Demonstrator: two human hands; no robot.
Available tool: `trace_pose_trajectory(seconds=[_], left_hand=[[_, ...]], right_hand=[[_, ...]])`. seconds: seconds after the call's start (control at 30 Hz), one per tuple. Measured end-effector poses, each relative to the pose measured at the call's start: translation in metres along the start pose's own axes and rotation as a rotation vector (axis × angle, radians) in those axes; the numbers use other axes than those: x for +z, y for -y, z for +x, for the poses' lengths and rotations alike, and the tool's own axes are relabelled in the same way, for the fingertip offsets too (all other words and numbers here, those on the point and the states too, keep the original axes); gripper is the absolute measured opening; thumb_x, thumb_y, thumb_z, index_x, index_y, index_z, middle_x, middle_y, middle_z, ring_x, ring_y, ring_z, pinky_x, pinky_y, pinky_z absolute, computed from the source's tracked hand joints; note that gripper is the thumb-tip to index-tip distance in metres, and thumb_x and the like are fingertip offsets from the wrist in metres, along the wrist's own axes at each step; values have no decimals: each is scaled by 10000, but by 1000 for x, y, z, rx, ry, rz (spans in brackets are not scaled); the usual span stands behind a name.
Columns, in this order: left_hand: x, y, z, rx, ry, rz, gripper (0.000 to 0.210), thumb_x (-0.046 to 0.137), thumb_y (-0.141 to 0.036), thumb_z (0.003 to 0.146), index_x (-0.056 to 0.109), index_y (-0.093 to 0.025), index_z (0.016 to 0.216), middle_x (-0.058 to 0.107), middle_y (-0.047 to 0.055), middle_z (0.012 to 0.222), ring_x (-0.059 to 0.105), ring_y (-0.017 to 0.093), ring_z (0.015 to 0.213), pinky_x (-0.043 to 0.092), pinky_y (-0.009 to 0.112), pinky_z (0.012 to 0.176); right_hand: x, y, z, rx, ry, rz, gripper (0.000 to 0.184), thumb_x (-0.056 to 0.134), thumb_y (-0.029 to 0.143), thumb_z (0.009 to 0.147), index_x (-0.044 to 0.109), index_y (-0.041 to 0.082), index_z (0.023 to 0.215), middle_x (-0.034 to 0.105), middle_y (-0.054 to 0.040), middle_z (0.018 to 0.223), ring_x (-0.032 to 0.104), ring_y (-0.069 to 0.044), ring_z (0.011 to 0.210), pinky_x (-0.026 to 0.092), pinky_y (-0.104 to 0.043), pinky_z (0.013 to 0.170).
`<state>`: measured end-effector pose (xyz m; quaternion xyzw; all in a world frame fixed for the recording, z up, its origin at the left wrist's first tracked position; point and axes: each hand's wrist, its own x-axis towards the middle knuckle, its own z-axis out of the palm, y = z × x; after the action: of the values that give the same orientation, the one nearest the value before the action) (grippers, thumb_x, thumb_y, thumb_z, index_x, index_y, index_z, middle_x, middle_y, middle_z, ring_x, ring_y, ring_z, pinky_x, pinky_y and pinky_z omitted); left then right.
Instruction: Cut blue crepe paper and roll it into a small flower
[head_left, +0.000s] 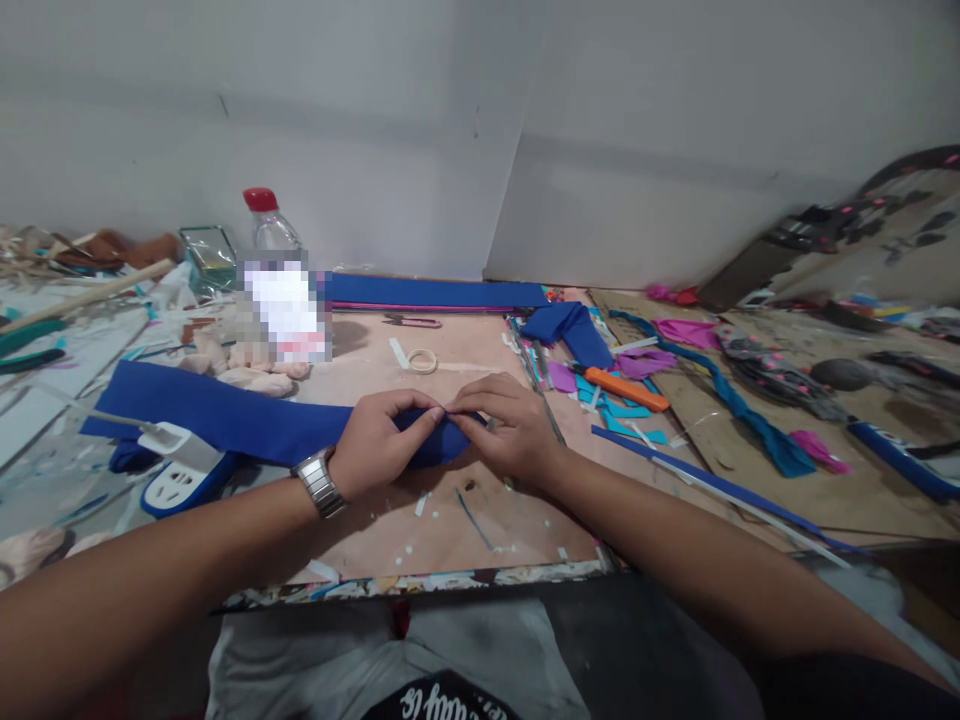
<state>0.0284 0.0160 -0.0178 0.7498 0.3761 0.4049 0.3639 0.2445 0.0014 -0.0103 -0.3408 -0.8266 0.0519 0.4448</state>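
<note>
Seen from the head camera, a long blue strip lies across the left side of the tabletop and goes under the left hand. Its near end is between the two hands, a little way above the tabletop's front edge. The left hand is almost closed, with its thumb and fingers pinching the blue strip. The right hand is curled too, and its fingertips hold the same end, close to the left thumb. The right thumb is hard to see. A silver watch is on the left wrist.

The far end of the strip reaches out to the left, behind a blue and white power strip with a white plug in it. Past the hands, a small round ring lies flat, and little snips lie behind it. At the back, more blue cloth lies flat along the wall. To the right of the right hand is an orange cutter, near some colored scraps.
</note>
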Motion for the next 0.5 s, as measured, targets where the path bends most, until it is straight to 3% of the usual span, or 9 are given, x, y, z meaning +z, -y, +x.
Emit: trace_pose_trajectory(seconds=[0.3,0.5], left_hand=[[1,-3,-2,209,-89,232,163,669,-325,983,795,-235,931,829,3,921,738,198,839,463,424,947],[2,0,-1,236,-68,264,143,665,-304,989,789,-233,978,834,-3,967,740,188,858,442,414,965]], right_hand=[[7,12,0,302,22,170,31,684,183,938,697,195,912,712,-36,890,664,-176,858,514,-308,798],[12,12,-3,416,82,194,48,618,211,967,659,197,945,674,-30,913,619,-177,866,473,-306,796]])
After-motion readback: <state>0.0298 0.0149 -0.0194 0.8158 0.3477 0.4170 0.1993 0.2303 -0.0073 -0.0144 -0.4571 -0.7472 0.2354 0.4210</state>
